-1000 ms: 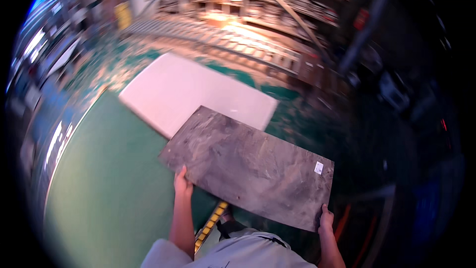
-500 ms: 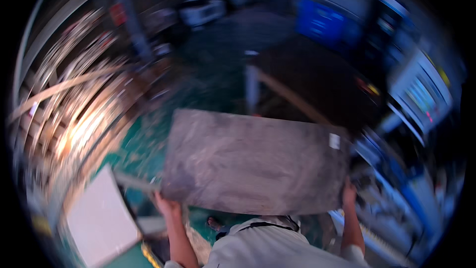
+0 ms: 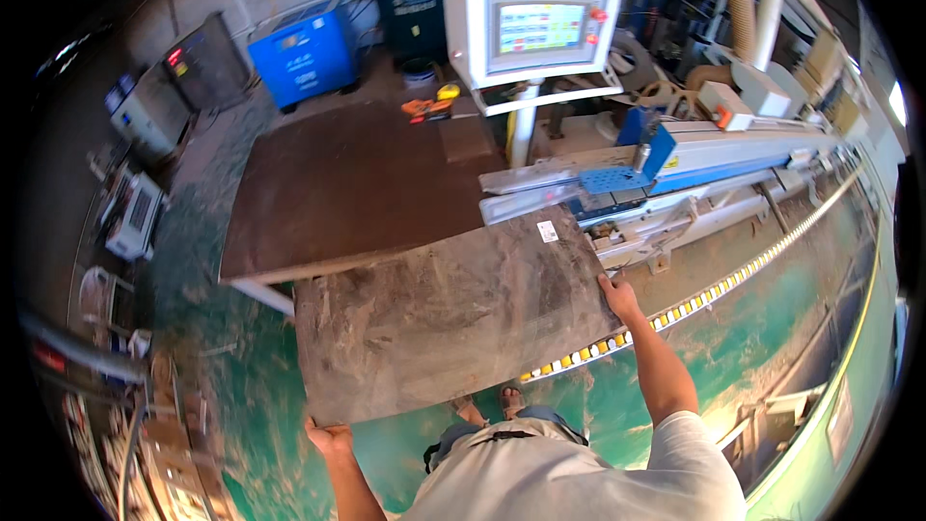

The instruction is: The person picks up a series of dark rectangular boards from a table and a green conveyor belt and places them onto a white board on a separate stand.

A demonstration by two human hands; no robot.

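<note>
The brown table [image 3: 347, 188] is standing just beyond the grey stone-patterned panel [image 3: 449, 314], whose far edge is overlapping the table's near edge. The panel is lying nearly flat above the green floor [image 3: 241, 405], its long axis running from near-left to far-right toward the long machine [image 3: 694, 169]. The left hand [image 3: 331, 437] is gripping its near-left corner; the right hand [image 3: 617, 294] is clasping its right edge.

Brown worktable [image 3: 347, 193] ahead; orange tool [image 3: 427, 107] at its far edge. White control console [image 3: 531, 14] behind. Blue cabinet [image 3: 307, 50] far left. Machine rail [image 3: 733, 150] right.
</note>
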